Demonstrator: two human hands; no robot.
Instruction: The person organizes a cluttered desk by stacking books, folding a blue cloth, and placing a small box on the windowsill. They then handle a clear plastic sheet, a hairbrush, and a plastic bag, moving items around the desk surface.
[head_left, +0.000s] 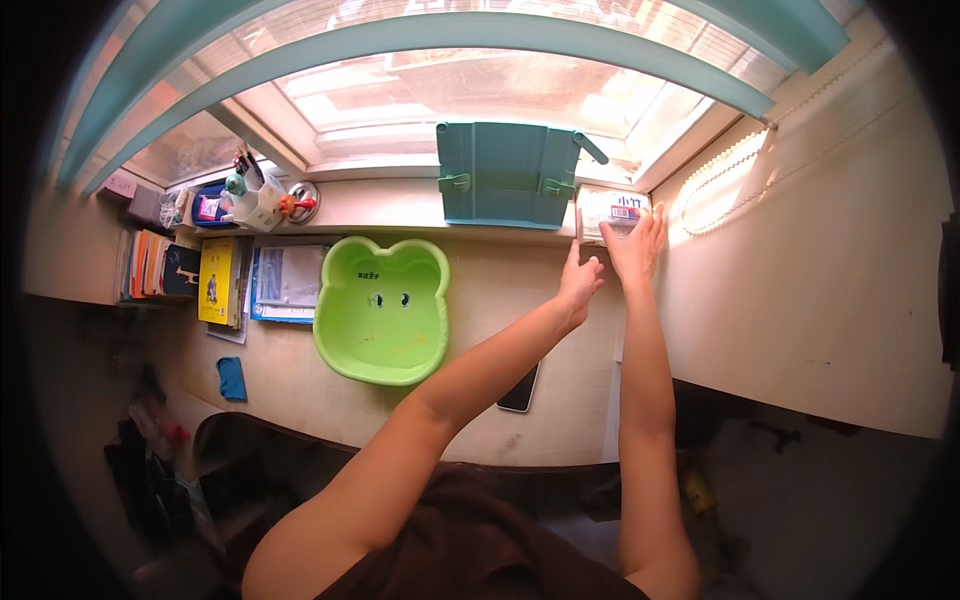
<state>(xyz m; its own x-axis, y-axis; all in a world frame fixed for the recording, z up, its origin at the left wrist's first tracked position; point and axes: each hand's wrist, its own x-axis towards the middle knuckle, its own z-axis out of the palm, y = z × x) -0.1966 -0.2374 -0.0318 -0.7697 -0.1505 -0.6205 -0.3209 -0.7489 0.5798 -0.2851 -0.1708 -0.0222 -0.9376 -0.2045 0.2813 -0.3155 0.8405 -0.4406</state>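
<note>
A white pack with printing, perhaps tissues (600, 206), lies on the windowsill at the right. My right hand (637, 244) is at its front right side, fingers spread; whether it grips the pack is unclear. My left hand (581, 285) is just in front of the pack's left corner, with its index finger pointing towards it and the other fingers partly curled. Left of the pack, a teal plastic box (506, 176) with side latches stands on the sill. A green bear-shaped plastic basin (382, 322) sits on the desk, left of my forearms.
A smartphone (519, 390) lies partly under my left forearm. Books (216, 285), papers (289, 277) and a blue cloth (232, 379) are on the desk's left side. A white pen holder (259, 202) stands on the sill. A beaded cord (720, 225) hangs at the right wall.
</note>
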